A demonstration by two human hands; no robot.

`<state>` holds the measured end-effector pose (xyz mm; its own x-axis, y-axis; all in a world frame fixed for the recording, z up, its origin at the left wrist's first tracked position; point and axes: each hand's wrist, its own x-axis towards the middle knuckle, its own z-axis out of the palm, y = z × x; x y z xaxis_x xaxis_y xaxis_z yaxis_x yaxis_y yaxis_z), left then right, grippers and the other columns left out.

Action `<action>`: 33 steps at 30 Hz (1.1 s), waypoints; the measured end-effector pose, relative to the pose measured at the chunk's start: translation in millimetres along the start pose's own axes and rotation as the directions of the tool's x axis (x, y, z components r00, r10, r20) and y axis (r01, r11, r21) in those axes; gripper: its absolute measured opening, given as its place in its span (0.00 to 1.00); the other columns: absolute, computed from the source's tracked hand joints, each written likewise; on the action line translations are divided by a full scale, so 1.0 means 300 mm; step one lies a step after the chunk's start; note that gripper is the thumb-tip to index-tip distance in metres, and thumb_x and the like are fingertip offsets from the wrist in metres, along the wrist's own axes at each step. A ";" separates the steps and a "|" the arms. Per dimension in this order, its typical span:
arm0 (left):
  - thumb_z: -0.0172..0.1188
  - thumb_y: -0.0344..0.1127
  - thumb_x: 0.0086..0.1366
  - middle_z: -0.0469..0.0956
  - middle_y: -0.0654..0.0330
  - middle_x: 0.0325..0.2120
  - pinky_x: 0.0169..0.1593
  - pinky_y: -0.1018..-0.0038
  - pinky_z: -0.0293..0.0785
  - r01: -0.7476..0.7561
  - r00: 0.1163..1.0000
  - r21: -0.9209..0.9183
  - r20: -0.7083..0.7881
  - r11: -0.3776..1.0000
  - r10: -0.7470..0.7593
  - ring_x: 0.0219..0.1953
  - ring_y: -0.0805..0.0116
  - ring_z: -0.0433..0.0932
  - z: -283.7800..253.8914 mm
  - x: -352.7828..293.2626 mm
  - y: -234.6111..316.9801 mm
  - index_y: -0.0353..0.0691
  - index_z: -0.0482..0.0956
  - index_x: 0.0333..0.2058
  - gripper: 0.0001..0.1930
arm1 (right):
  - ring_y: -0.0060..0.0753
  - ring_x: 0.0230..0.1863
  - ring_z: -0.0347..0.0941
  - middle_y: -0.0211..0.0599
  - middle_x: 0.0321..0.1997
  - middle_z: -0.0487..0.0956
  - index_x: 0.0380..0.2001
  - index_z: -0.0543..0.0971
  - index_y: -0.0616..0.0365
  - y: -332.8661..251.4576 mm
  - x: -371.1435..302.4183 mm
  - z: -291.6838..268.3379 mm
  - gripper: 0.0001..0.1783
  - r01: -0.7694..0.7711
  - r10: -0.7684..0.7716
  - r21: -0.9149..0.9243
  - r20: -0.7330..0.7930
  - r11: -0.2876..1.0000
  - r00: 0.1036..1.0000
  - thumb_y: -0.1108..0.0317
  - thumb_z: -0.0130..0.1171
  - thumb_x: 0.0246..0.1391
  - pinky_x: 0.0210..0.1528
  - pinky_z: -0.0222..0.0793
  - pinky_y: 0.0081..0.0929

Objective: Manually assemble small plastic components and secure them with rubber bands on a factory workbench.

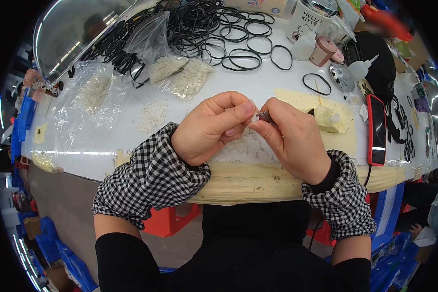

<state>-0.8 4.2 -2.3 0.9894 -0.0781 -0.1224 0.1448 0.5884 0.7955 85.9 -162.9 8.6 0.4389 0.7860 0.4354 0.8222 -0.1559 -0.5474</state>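
1. Small white plastic piece (253, 117) sits right at the centre of the action, pinched between the fingertips of both hands just above the near part of the counter (258, 87).
2. Left hand (211, 127) is closed, thumb and forefinger clamped on the white piece; right hand (289, 138) is closed too, gripping it from the other side along with a short dark stub (264, 115). The two hands meet, fingertips touching.
3. Both wrists wear black-and-white checked sleeve covers (153, 177) and rest by the counter's near edge, which is wrapped in yellowed tape (248, 180).
4. On to the surface: a white counter, with a patch of the same tape just beyond the right hand. A loose scatter of small white parts (153, 116) lies left of the hands, and clear plastic bags (182, 75) of more white parts lie behind them.
5. Farther back, a big tangle of black rubber rings (228, 36) spreads across the counter, with one ring (317, 83) lying apart on the right.
6. Right side: a phone in a red case (376, 130), a white squeeze bottle (362, 68), a small pink jar (322, 51) and a white mug (304, 22).
7. Around the room: blue crates (58, 248) on the floor at left, a red crate (173, 219) under the counter.
8. Hard to read: the white piece is mostly covered by fingertips, so its shape cannot be told, and the dark stub is only partly seen.
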 end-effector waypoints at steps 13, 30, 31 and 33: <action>0.53 0.35 0.67 0.69 0.70 0.25 0.27 0.87 0.58 -0.024 0.999 -0.069 0.031 0.997 0.027 0.22 0.84 0.59 -0.001 -0.001 -0.014 0.39 0.73 0.37 0.06 | 0.43 0.21 0.68 0.38 0.21 0.70 0.26 0.67 0.58 -0.002 -0.001 -0.003 0.16 0.022 -0.022 -0.007 -0.018 1.000 1.000 0.57 0.54 0.57 0.22 0.62 0.33; 0.48 0.37 0.70 0.67 0.69 0.27 0.30 0.84 0.57 -0.031 0.999 -0.083 0.039 0.996 0.034 0.23 0.84 0.57 0.015 -0.005 -0.018 0.41 0.71 0.37 0.07 | 0.44 0.24 0.70 0.38 0.23 0.72 0.28 0.70 0.58 -0.012 -0.002 -0.009 0.12 0.038 -0.041 0.084 0.033 0.996 0.999 0.61 0.52 0.58 0.23 0.64 0.34; 0.48 0.37 0.70 0.67 0.69 0.27 0.30 0.84 0.57 -0.030 0.999 -0.077 0.035 0.997 0.033 0.23 0.84 0.57 0.016 -0.005 -0.017 0.40 0.70 0.37 0.08 | 0.44 0.24 0.71 0.38 0.23 0.72 0.28 0.70 0.58 -0.013 -0.001 -0.009 0.12 0.043 -0.047 0.089 0.037 0.995 0.998 0.61 0.52 0.58 0.23 0.64 0.34; 0.48 0.38 0.70 0.67 0.69 0.26 0.30 0.84 0.58 -0.021 0.999 -0.073 0.035 0.997 0.023 0.23 0.84 0.57 0.017 -0.005 -0.014 0.40 0.70 0.37 0.08 | 0.43 0.23 0.70 0.38 0.23 0.72 0.28 0.71 0.58 -0.015 0.000 -0.017 0.11 0.033 -0.037 0.069 0.043 0.997 0.998 0.61 0.53 0.58 0.22 0.64 0.34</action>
<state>-2.8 -2.1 -2.6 0.9923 -0.0923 -0.0831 0.1232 0.6468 0.7526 83.9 -165.2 14.6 0.3925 0.8163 0.4238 0.8094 -0.0877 -0.5807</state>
